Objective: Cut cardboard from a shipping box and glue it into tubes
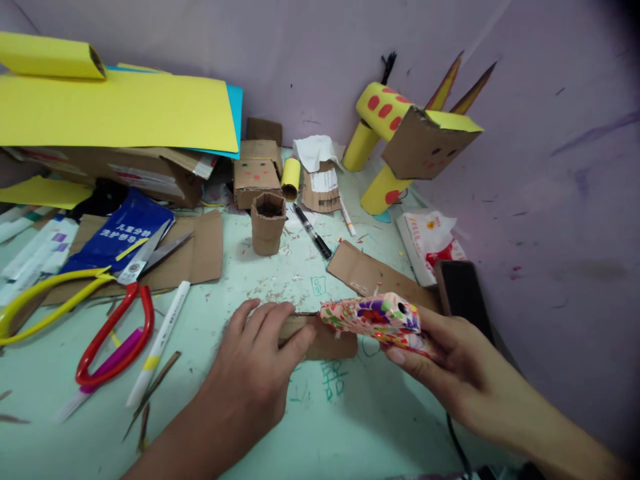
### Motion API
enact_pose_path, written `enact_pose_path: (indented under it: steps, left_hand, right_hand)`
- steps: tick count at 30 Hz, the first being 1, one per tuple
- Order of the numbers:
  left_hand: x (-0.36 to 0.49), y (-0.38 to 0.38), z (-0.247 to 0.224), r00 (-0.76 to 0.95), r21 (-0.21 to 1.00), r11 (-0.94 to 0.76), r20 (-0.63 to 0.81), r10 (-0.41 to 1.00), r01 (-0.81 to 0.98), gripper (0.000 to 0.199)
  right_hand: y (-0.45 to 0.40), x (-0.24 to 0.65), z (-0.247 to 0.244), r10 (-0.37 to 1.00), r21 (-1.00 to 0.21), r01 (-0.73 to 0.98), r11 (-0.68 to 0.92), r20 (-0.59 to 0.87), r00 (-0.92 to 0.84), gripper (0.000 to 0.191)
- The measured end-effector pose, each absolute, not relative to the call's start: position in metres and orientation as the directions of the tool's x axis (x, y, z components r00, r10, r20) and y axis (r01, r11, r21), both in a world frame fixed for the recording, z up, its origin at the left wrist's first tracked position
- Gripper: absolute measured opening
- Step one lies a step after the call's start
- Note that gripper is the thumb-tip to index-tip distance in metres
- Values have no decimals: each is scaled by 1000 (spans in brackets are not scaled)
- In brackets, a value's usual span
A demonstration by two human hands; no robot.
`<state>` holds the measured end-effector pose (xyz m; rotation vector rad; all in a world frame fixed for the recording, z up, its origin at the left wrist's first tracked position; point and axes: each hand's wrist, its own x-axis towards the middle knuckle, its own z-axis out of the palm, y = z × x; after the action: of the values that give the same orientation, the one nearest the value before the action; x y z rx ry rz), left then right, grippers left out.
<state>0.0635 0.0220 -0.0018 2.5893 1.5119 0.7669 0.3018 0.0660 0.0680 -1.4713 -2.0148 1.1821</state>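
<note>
My left hand (263,363) is closed on a small piece of cardboard (333,345) lying near the middle of the table, its fingers over the left end. My right hand (445,360) is closed round a glue gun (375,317) covered in colourful patterned paper or tape. The front end of the gun points left and meets the upper edge of the cardboard, close to my left thumb. Where the nozzle touches is too small to make out. Behind my hands stands a small brown cardboard tube (267,225).
Red and yellow scissors (133,287) and a white marker (159,343) lie left. A cardboard giraffe (430,143) stands at the back right, above a tissue pack (425,247) and a dark phone (463,293). Yellow sheets (115,110) top a box. A cardboard strip (375,270) lies behind the gun.
</note>
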Motion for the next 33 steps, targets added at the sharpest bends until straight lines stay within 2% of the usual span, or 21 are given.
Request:
enact_pose_path:
  steps: [3, 17, 21, 28, 33]
  left_hand:
    - [64, 22, 0, 401, 284, -520, 384, 831, 805, 45]
    - [65, 19, 7, 377, 309, -481, 339, 862, 821, 40]
    - [64, 20, 9, 369, 325, -469, 323, 871, 821, 39]
    - [65, 20, 10, 371, 299, -471, 336, 866, 830, 40]
    - [64, 19, 10, 373, 281, -481, 360, 855, 830, 38]
  right_hand:
    - [68, 300, 70, 871, -787, 607, 111, -218, -441, 29]
    - [70, 298, 73, 821, -717, 677, 170, -277, -500, 32]
    - [71, 295, 74, 813, -728, 657, 195, -254, -523, 33]
    - [71, 299, 71, 809, -681, 681, 269, -224, -544, 34]
    - [69, 299, 70, 820, -674, 692, 259, -225, -526, 35]
